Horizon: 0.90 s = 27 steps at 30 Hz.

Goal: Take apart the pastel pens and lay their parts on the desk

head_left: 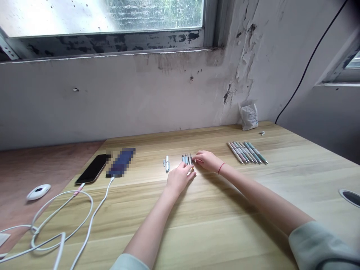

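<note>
Left hand, head view: your left hand bends its fingers over the near ends of the slim pieces, hiding them; whether it grips any, you can't tell.
Right hand: your right hand curls at their right side; fingertips too small to read, grip unclear.
Slim pieces: mid-table, right of the white pen.
Blue phone: pixelated.
Oval fitting: cut off at the right edge.
</note>
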Tool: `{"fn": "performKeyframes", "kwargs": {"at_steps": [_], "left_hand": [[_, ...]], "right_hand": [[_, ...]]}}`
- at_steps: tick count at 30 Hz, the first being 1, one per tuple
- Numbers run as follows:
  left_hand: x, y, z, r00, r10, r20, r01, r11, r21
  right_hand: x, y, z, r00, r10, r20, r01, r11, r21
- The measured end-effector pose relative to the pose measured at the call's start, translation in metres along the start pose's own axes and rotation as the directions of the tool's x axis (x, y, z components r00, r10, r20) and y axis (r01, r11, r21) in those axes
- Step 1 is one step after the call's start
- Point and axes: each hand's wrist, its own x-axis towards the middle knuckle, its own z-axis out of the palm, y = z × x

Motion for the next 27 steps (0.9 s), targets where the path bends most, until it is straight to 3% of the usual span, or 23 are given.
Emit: {"fn": "performKeyframes", "kwargs": {"at_steps": [5,14,27], "left_hand": [[-0.001,0.000,-0.002,1.000,0.008,-0.002,-0.008,1.000,0.001],[0.001,-0.010,-0.005,0.994,-0.110,-0.029,0.109,0.994,-0.017],[0.003,-0.010,-0.005,0.995,-0.102,-0.018,0.102,0.995,-0.016]], "right_hand": [[0.002,-0.007,0.004,1.000,-0.027,-0.015,0.027,1.000,-0.008],[0.002,-0.015,0.004,0.999,-0.041,-0.036,0.040,0.999,-0.021],[0.005,-0.016,0.007,0.998,-0.030,-0.057,0.030,1.000,-0.001]]}}
